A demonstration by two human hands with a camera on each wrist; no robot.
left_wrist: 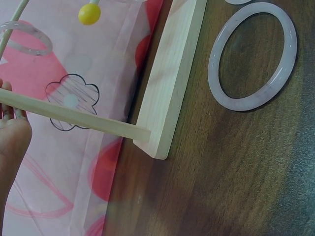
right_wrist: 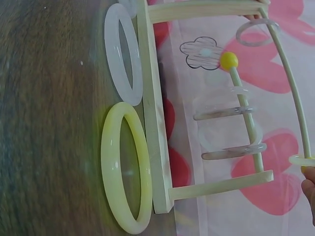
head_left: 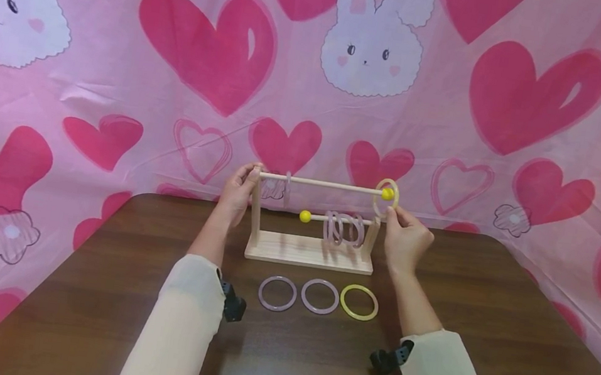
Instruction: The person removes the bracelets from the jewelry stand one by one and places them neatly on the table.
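In the head view, a person's left hand [head_left: 237,192] is gripping the top of the left post of a pale wooden two-rod stand [head_left: 292,250], its grip clamped on the post, while the right hand [head_left: 409,240] is pinching a glossy yellow ring [head_left: 398,194] between thumb and fingers. That ring is standing upright at the far right end of the long upper rod [head_left: 335,186], the round yellow ball tip [head_left: 387,194] showing inside its outline; the right wrist view is showing it nearly edge-on at the rod's end. A translucent pale purple ring [head_left: 286,197] is hanging on the same rod near the left post, and several similar pale purple rings [head_left: 326,229] are hanging on the short lower rod [head_left: 317,217]. In front of the stand, two lilac rings [head_left: 275,308] and another yellow ring [head_left: 357,318] are lying flat in a row on the dark brown wooden table [head_left: 107,314]. Only the head view is showing all three together; the left wrist view is giving instead the left post's joint with the base, the left hand being cut by the frame's edge.
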